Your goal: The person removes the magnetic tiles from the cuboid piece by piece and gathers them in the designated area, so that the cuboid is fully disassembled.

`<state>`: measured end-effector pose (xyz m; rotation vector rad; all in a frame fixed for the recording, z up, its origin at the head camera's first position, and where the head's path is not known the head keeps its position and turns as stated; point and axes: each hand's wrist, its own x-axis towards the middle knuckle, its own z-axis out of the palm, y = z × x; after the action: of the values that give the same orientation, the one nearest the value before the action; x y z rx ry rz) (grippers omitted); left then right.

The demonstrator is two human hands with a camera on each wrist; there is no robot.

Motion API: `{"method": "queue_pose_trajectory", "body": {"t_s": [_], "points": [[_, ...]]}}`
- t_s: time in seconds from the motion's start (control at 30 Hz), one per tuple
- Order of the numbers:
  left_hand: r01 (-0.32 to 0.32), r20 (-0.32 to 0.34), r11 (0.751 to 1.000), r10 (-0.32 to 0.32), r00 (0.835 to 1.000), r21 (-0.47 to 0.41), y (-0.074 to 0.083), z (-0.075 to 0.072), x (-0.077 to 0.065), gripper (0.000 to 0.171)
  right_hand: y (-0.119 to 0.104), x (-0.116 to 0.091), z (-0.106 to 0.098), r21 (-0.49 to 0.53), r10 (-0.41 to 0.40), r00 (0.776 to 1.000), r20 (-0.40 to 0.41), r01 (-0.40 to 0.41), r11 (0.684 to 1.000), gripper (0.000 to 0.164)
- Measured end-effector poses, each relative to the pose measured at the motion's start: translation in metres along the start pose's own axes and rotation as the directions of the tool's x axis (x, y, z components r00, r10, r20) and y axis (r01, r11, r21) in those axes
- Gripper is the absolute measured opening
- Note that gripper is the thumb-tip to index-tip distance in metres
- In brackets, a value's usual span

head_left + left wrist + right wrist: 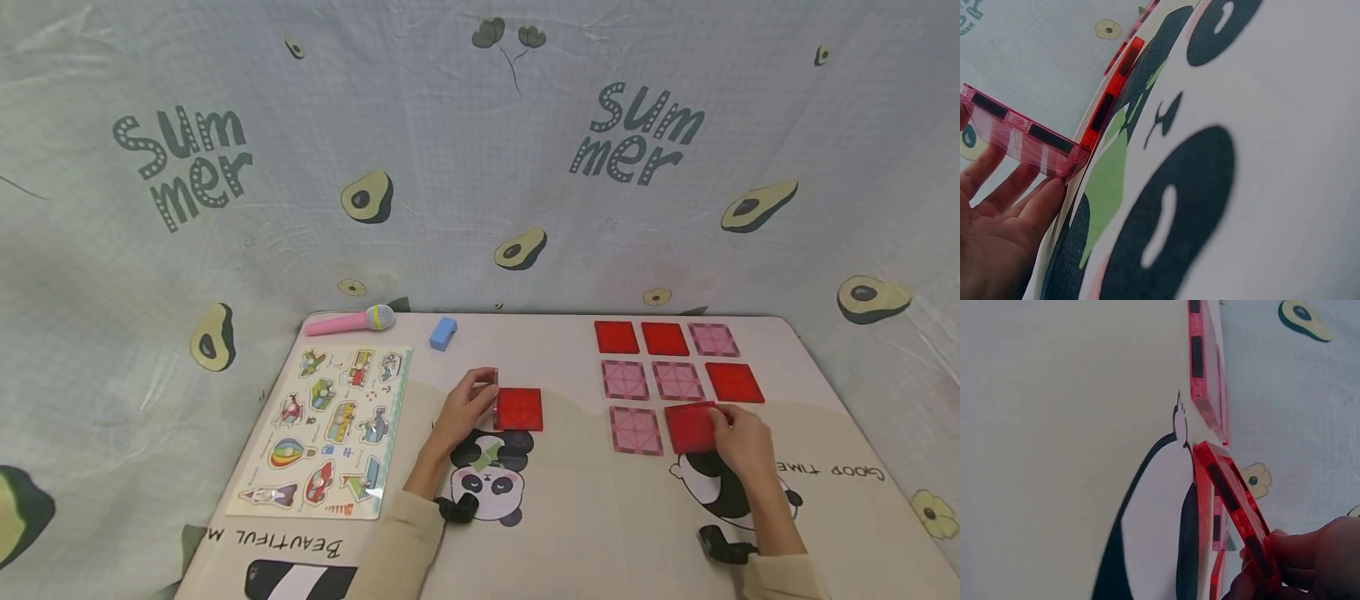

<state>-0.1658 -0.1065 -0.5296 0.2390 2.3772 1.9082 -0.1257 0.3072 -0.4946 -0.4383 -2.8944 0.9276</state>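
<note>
On the table lies a red magnetic tile [520, 409]. A pink see-through magnetic tile [1022, 134] stands upright along its left edge. My left hand [467, 410] holds the pink tile from its left side, fingers against its face. Over on the right, my right hand [744, 439] pinches another red magnetic tile [690, 428] by its right edge. That tile is tilted, its right side raised off the table, as the right wrist view shows. Beside it are rows of flat tiles, some pink [636, 431] and some red [734, 382].
A picture puzzle board [322, 433] with vehicle pieces lies at the left of the table. Behind it are a pink toy microphone [348, 321] and a blue block [443, 333]. A patterned cloth [450, 150] hangs along the table's back edge.
</note>
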Motion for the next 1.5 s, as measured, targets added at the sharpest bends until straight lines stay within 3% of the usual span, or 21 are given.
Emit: {"method": "queue_pose_trajectory", "body": {"t_s": [0.2, 0.33, 0.43, 0.57, 0.87, 1.0, 1.17, 1.4, 1.5], "points": [[-0.015, -0.010, 1.000, 0.015, 1.000, 0.000, -0.001, 0.000, 0.000, 0.042, 0.005, -0.001, -0.002, -0.021, 0.011, 0.998, 0.066, -0.009, 1.000, 0.053], [-0.004, 0.017, 1.000, 0.004, 1.000, 0.006, 0.023, -0.004, -0.010, 0.043, 0.008, -0.001, -0.001, -0.033, 0.014, 0.995, 0.095, -0.011, 0.999, 0.063], [0.002, 0.041, 1.000, -0.002, 0.999, 0.011, 0.041, -0.007, -0.016, 0.044, 0.009, 0.000, 0.000, -0.046, -0.002, 0.997, 0.077, 0.005, 0.999, 0.058], [0.002, 0.041, 1.000, -0.002, 0.999, 0.008, 0.041, -0.007, -0.016, 0.044, 0.011, 0.000, 0.001, -0.061, -0.016, 0.998, 0.059, 0.020, 0.998, 0.054], [0.001, 0.038, 1.000, -0.001, 0.999, 0.010, 0.040, -0.007, -0.017, 0.045, 0.008, -0.002, 0.004, -0.110, -0.014, 0.999, 0.039, 0.018, 0.994, 0.054], [-0.004, 0.033, 1.000, 0.004, 0.999, 0.004, 0.041, -0.007, -0.017, 0.044, -0.001, -0.002, 0.001, -0.103, -0.007, 1.000, 0.016, 0.008, 0.995, 0.056], [0.006, 0.032, 1.000, -0.007, 0.999, 0.013, 0.041, -0.007, -0.017, 0.044, -0.018, -0.002, -0.002, -0.062, -0.057, 0.998, 0.002, 0.057, 0.996, 0.058], [0.020, 0.000, 1.000, -0.020, 1.000, -0.002, 0.006, 0.000, -0.003, 0.046, -0.050, -0.001, 0.003, 0.020, -0.133, 0.991, 0.027, 0.132, 0.991, 0.061], [0.016, -0.015, 0.999, -0.016, 1.000, -0.035, 0.001, 0.001, -0.002, 0.046, -0.064, -0.002, 0.008, 0.038, -0.180, 0.983, 0.034, 0.178, 0.983, 0.059]]}}
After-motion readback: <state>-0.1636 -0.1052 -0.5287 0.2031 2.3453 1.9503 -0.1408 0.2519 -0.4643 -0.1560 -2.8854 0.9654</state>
